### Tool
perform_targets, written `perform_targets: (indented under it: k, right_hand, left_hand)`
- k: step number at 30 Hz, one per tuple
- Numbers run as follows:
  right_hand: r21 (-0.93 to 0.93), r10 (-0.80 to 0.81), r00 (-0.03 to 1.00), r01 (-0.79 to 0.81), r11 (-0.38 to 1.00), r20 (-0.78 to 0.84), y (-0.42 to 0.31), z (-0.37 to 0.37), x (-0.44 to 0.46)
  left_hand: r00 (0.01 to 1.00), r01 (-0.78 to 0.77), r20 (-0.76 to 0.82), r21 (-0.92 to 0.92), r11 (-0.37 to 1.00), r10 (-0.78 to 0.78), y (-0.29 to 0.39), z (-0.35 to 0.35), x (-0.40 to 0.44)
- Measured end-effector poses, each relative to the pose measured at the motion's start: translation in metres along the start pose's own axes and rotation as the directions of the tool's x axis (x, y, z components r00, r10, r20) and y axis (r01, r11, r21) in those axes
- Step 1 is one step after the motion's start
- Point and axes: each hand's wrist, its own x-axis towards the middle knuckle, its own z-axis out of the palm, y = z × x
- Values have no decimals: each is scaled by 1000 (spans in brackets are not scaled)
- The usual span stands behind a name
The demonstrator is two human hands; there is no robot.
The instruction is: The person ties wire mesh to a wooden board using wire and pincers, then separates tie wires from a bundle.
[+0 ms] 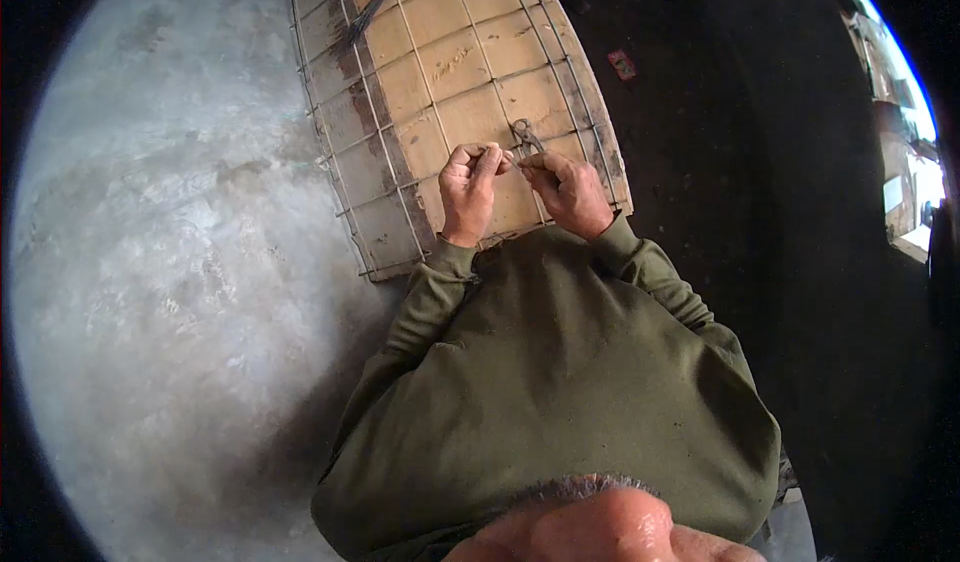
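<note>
My left hand [470, 190] is closed, with thumb and fingertips pinched on a short piece of thin wire [514, 161]. Facing it, my right hand [574, 194] pinches the same wire, the fingertips of both hands nearly meeting. A pair of pincers [522, 132] shows just beyond my right hand, jaws pointing away; its handle ends are partly hidden. Beneath both hands a grid of thin metal rods [432, 102] lies over a wooden board [470, 62]. The rods cross in rows, bounding rectangular openings.
A bundle of dark tie wire [385, 0] lies on the grid at the far end. Grey concrete floor [170, 262] spreads to the left. On the dark ground at right lies a small red wrapper [621, 64]. A bright opening [905, 162] shows at the far right.
</note>
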Motion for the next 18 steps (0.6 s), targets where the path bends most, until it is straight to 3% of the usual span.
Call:
perform_targets:
  k: [2,3,4,6,7,8,10,12,14,18]
  right_hand:
    - [64,87,995,-90,994,58,-7,-9,5]
    - [122,172,978,-186,975,118,-8,-12,5]
    - [124,167,978,-182,975,124,-2,-11,5]
    - [559,216,976,-193,806,26,9,-10,8]
    - [440,203,978,-203,875,48,11,-16,8]
    - [441,197,979,-200,875,52,11,-18,9]
    - [17,-35,999,35,999,-5,1,-23,10]
    - [-5,-110,994,110,994,-18,-6,-20,12]
    - [-221,-297,955,284,933,-24,-2,-15,14]
    - [-248,-322,945,298,922,-62,-2,-14,20]
  left_hand:
    - [1000,4,-15,-18,1000,-5,5,0,3]
    - [998,50,-28,-89,995,-53,7,-2,4]
    - [994,92,-38,-161,983,-99,9,-3,5]
    - [989,130,-32,-248,960,-142,14,-8,10]
    - [982,172,-13,-330,928,-187,16,-10,12]
    - [983,166,-18,-330,929,-182,16,-13,12]
    - [963,261,54,-414,872,-263,16,-15,13]
    - [952,299,71,-428,853,-298,17,-14,13]
    - [940,335,91,-441,833,-330,19,-11,13]
    - [932,352,101,-489,798,-349,16,-9,12]
